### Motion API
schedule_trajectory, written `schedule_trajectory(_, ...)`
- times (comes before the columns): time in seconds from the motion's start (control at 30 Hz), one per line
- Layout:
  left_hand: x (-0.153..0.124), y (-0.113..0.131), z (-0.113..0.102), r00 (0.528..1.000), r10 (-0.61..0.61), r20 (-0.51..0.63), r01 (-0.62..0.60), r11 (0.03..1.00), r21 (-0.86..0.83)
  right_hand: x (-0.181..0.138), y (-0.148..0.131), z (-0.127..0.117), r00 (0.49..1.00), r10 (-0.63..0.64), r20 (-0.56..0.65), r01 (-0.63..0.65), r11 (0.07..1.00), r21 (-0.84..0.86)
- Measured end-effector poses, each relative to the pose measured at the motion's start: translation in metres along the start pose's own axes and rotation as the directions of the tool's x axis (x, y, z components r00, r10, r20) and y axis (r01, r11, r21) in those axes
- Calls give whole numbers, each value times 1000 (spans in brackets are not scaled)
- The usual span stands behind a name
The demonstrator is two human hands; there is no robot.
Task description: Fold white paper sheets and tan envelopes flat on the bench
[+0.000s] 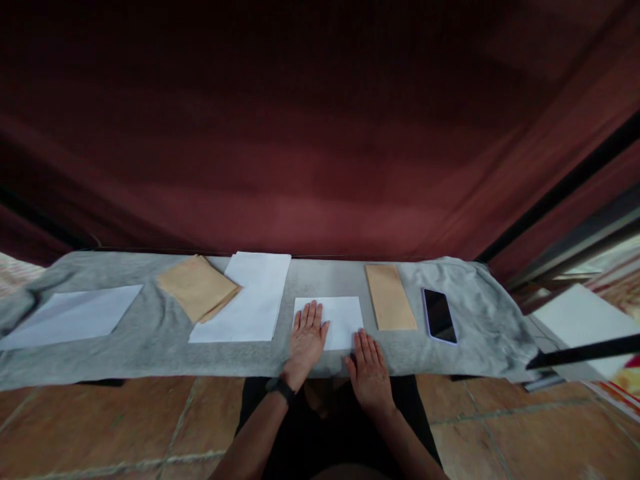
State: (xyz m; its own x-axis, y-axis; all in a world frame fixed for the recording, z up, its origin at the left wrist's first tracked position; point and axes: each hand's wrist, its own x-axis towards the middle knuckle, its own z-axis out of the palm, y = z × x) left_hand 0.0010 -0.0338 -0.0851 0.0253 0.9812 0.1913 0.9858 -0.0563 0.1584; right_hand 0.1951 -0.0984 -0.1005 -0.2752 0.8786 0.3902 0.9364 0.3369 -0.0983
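Observation:
A small white sheet of paper [343,315], perhaps folded, lies flat on the grey cloth in front of me. My left hand [307,335] rests palm down on its left part, fingers stretched out. At its lower right corner my right hand [369,368] lies flat, fingertips on or just beside the paper's edge, fingers extended. Neither hand grips anything. To the right of the sheet is a brown envelope [391,298]. On the left, a stack of larger white sheets [253,300] is partly overlapped by a pile of brown envelopes [197,287].
Grey cloth [165,357] covers the narrow table, wrinkled at both ends. A phone [440,316] lies at the right, and another white sheet [75,315] at the far left. A dark red curtain [320,167] hangs along the back edge. Black bars [565,187] stand at the right.

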Motion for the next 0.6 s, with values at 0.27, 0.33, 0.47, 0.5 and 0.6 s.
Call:
schedule_trajectory(0.27, -11, -19, -13, 995, -85, -57, 87, 996, 26, 25, -2, 2, 1000, -11, -11, 12, 998, 60)
schedule_trajectory(0.33, -16, -16, -14, 995, -78, -60, 80, 997, 24, 29, -5, 4, 998, -64, 2, 63, 996, 63)
schedule_trajectory(0.47, -25, -10, -14, 1000, -6, -5, 6, 1000, 16, 28, -7, 6, 998, -68, 3, 68, 996, 53)
schedule_trajectory(0.5, -27, -9, -14, 1000, -11, 1, 11, 1000, 18, 26, -6, 7, 998, -59, -2, 59, 997, 51)
schedule_trajectory(0.6, -27, -10, -12, 997, -71, -13, 71, 997, 16, 23, -2, 7, 999, -38, -17, 38, 998, 46)
